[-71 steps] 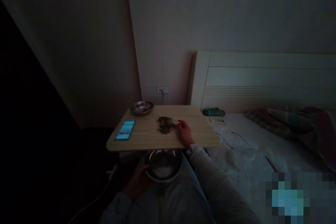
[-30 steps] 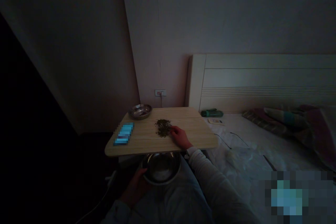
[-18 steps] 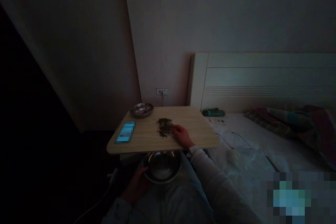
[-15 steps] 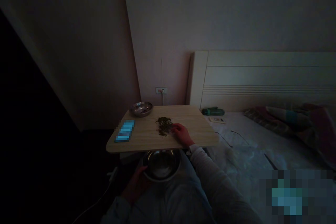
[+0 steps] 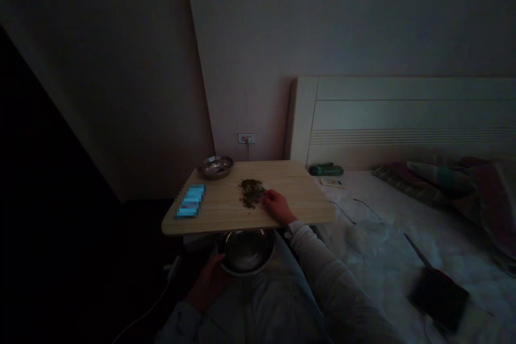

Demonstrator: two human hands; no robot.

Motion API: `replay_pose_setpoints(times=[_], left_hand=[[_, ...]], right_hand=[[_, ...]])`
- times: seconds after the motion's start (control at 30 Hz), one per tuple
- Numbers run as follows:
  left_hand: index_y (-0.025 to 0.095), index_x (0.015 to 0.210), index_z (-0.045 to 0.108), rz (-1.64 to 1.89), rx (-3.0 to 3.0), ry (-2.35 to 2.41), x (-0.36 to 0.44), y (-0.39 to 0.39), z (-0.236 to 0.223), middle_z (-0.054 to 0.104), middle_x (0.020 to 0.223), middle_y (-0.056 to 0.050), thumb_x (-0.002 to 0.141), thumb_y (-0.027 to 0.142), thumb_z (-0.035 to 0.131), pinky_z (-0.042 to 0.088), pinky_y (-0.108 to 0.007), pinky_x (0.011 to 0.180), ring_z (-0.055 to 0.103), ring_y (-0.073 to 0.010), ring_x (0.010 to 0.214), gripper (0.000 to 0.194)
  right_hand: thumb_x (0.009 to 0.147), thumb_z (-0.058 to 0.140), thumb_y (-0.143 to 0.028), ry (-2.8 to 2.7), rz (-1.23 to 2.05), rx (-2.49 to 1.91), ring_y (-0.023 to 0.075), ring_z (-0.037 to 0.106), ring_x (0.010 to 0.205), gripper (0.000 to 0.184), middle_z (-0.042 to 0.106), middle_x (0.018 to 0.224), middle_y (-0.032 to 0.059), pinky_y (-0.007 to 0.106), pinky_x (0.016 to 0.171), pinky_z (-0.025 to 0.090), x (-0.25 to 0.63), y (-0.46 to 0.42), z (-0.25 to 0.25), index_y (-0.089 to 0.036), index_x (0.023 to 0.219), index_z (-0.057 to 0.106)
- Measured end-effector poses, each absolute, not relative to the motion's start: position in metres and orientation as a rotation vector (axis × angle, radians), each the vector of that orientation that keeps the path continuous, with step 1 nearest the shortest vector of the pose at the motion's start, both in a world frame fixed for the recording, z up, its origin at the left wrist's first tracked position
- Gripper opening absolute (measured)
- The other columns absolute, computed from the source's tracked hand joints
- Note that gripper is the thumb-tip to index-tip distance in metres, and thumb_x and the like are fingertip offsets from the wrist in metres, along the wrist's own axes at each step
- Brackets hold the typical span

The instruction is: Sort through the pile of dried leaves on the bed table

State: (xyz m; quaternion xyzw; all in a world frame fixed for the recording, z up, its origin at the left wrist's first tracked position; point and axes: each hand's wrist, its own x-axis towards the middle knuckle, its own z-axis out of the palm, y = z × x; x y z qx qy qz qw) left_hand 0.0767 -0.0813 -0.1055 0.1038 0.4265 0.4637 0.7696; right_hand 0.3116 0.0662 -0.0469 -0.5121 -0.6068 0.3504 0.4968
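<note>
Free tabletop (image 5: 223,201) between dark crumbs (image 5: 250,189) and apparent phone (image 5: 191,201), far bowl (image 5: 216,167) behind.

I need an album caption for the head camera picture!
Left hand holds a metal bowl, right hand at dark bits on the table.

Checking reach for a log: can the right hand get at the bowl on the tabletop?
Probably yes: from the right hand, the way over the small dark bits to the tabletop bowl looks free.

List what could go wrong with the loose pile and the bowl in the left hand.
The pile is loose, so the right hand, at its edge, might scatter it across the table. The bowl, gripped at its left side by the left hand, might tip.
</note>
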Motion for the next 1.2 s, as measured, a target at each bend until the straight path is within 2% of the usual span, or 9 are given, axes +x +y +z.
replay_pose_setpoints(times=[0.13,0.37,0.5,0.63,0.8,0.93,1.2], left_hand=[[0.012,0.089,0.072,1.007,0.197,0.99,0.081,-0.082,-0.099,0.08,0.089,-0.014,0.085,0.015,0.061,0.056,-0.039,0.091,0.073,-0.0319,0.104,0.012],[0.01,0.096,0.072,1.005,0.183,0.986,0.087,-0.087,-0.08,0.08,0.089,-0.013,0.088,0.014,0.057,0.056,-0.038,0.091,0.074,-0.0307,0.103,0.017],[0.014,0.095,0.072,1.007,0.174,0.998,0.084,-0.085,-0.087,0.08,0.083,-0.009,0.088,0.015,0.057,0.056,-0.038,0.091,0.074,-0.0293,0.101,0.017],[0.013,0.099,0.073,1.016,0.176,0.975,0.081,-0.083,-0.096,0.08,0.088,-0.011,0.085,0.015,0.059,0.055,-0.038,0.092,0.073,-0.0305,0.104,0.019],[0.015,0.104,0.071,1.03,0.229,0.993,0.083,-0.086,-0.093,0.079,0.081,-0.008,0.083,0.014,0.062,0.057,-0.037,0.081,0.075,-0.0293,0.09,0.023],[0.016,0.106,0.072,1.002,0.229,1.001,0.083,-0.087,-0.094,0.079,0.082,-0.008,0.082,0.016,0.063,0.056,-0.037,0.083,0.075,-0.0303,0.093,0.025],[0.016,0.087,0.073,1.017,0.216,0.974,0.083,-0.087,-0.093,0.079,0.08,-0.009,0.081,0.015,0.066,0.056,-0.036,0.084,0.074,-0.0309,0.098,0.01]], right_hand=[[0.068,0.06,-0.02,-1.476,0.857,-1.223,0.0171,0.065,0.074,0.022,0.073,0.077,0.0011,0.031,0.076,0.052,0.311,0.066,-0.047,-0.02,0.087,0.071],[0.07,0.059,-0.022,-1.454,0.886,-1.266,0.017,0.064,0.072,0.022,0.072,0.075,0.0014,0.031,0.075,0.052,0.312,0.066,-0.046,-0.019,0.088,0.071],[0.07,0.059,-0.023,-1.469,0.919,-1.26,0.0159,0.063,0.071,0.02,0.071,0.074,0.0005,0.029,0.073,0.051,0.312,0.064,-0.043,-0.019,0.087,0.07],[0.068,0.059,-0.02,-1.42,0.971,-1.25,0.0152,0.064,0.07,0.02,0.071,0.073,-0.0004,0.028,0.072,0.052,0.312,0.062,-0.04,-0.019,0.085,0.069],[0.067,0.06,-0.02,-1.409,1.014,-1.231,0.0154,0.064,0.067,0.021,0.071,0.07,-0.0011,0.027,0.067,0.051,0.311,0.061,-0.04,-0.019,0.085,0.069],[0.067,0.058,-0.022,-1.377,1.021,-1.243,0.0148,0.063,0.065,0.02,0.071,0.07,-0.0001,0.027,0.065,0.051,0.307,0.064,-0.042,-0.019,0.084,0.068],[0.067,0.057,-0.022,-1.378,0.881,-1.279,0.0159,0.062,0.07,0.02,0.07,0.072,-0.0001,0.028,0.07,0.05,0.29,0.072,-0.049,-0.02,0.082,0.069]])
